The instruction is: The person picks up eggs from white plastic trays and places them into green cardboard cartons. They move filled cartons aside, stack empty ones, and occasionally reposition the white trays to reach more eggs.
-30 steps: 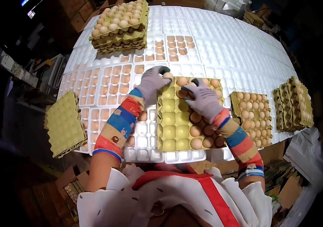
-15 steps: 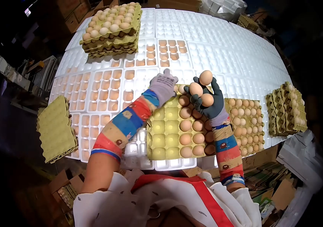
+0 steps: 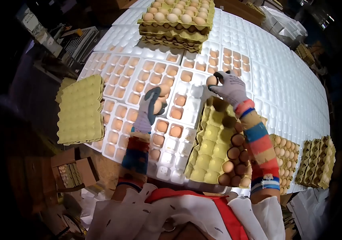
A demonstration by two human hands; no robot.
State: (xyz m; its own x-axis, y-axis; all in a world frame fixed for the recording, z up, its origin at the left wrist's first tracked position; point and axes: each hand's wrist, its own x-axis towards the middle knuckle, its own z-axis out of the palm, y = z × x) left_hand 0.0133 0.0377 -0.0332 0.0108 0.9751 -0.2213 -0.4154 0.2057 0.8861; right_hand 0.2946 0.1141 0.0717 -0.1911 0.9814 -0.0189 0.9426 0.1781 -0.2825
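My left hand (image 3: 143, 116), in a grey glove with dark fingertips, is closed around brown eggs (image 3: 163, 89) above a white foam tray partly filled with eggs. How many it holds is partly hidden by the fingers. Between the thumb and fingers of my right hand (image 3: 234, 89) is a single brown egg (image 3: 212, 81), held over the white trays just beyond a yellow egg tray (image 3: 205, 154). Bare cups make up the left side of that yellow tray, while several eggs (image 3: 228, 166) sit along its right side, partly under my right forearm.
White foam trays (image 3: 275, 84) cover the table. Stacked egg trays (image 3: 175, 30) stand at the back, another stack (image 3: 317, 162) at the right. Yellow trays (image 3: 81, 110) lie at the left edge. A cardboard box (image 3: 87, 166) with eggs sits below on the left.
The view has swung left. My left hand has moved left from the yellow tray and now holds eggs. My right hand, earlier palm up with several eggs, has turned over and pinches one.
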